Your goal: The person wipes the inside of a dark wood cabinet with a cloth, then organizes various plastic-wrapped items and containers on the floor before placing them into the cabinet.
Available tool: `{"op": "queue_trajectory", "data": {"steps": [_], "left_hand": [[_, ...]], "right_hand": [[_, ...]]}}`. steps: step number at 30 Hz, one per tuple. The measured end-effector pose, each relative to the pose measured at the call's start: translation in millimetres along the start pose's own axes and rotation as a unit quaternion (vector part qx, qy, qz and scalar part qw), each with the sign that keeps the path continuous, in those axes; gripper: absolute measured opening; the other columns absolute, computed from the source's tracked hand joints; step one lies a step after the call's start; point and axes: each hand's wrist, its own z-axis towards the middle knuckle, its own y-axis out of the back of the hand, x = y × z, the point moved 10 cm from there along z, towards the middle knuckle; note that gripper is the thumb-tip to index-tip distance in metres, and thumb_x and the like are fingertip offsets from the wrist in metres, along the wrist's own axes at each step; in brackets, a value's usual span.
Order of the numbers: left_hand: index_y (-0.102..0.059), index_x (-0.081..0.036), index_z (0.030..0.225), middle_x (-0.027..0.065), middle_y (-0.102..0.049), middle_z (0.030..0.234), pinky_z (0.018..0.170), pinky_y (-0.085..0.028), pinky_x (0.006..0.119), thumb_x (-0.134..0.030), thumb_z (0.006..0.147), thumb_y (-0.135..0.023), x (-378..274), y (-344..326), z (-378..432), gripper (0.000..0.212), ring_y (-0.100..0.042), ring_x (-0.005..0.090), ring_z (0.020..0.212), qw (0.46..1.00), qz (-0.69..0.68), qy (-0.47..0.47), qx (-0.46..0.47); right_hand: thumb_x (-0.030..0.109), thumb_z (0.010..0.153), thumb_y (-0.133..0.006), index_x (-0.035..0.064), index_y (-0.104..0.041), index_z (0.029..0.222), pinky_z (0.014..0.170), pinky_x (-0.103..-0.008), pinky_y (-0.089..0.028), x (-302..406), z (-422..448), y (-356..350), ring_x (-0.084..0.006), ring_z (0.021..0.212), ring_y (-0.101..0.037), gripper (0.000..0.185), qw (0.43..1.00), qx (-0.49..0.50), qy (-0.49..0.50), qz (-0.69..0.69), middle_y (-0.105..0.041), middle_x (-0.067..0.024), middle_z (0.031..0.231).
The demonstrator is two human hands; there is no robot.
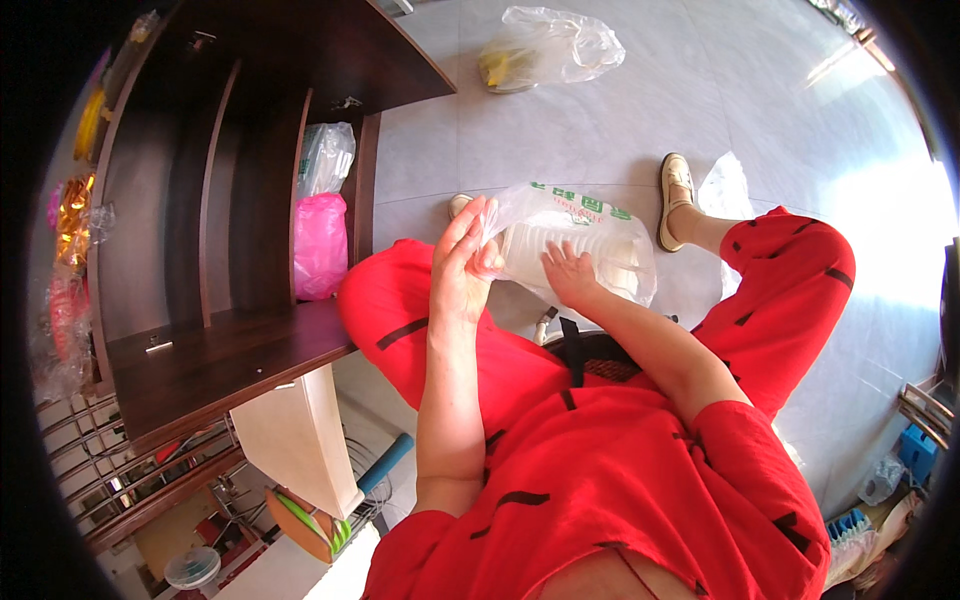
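Note:
A clear plastic bag point(637, 244) with green and red printing lies above my lap, between my knees. Inside it sits a stack of whitish ribbed plastic containers point(611, 251). My left hand point(461, 251) pinches the bunched film at the bag's left end between thumb and fingers. Over the stack rests my right hand point(571, 276), fingers spread and touching the containers or the film above them. Whether that hand is inside the bag or on top of it, I cannot tell. The bag partly hides the floor behind it.
To the left stands a dark wooden cabinet point(255, 330), opened, holding a pink plastic bag point(321, 244) and a clear bag point(328, 159). Another clear bag point(555, 49) with something yellow lies on the grey tiled floor point(420, 150). White plastic point(726, 187) lies beside my right shoe point(676, 191).

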Motion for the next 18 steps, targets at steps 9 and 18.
{"op": "queue_trajectory", "data": {"steps": [9,18], "left_hand": [[-0.042,0.003,0.130,0.0165,-0.051,0.131,0.061,-0.038,0.025,-0.011,0.094,-0.046,-10,-1,-4,0.039,-0.040,0.0097,0.061,0.999,-0.027,-0.020,0.001],[-0.043,0.002,0.131,0.0186,-0.050,0.132,0.063,-0.039,0.026,-0.012,0.094,-0.045,-11,12,2,0.039,-0.041,0.0090,0.060,0.999,-0.016,-0.029,-0.026]], "right_hand": [[0.028,0.083,-0.061,0.0300,-0.021,0.146,0.080,-0.0620,-0.046,-10,15,-52,-0.0429,0.136,-0.022,0.075,0.974,0.194,-0.074,0.090,-0.004,-0.0045,0.156],[0.024,0.080,-0.067,0.0210,-0.030,0.143,0.094,-0.0491,-0.043,-16,24,-45,-0.0423,0.127,-0.038,0.073,0.980,0.173,-0.042,0.084,-0.024,-0.0132,0.149]]}}
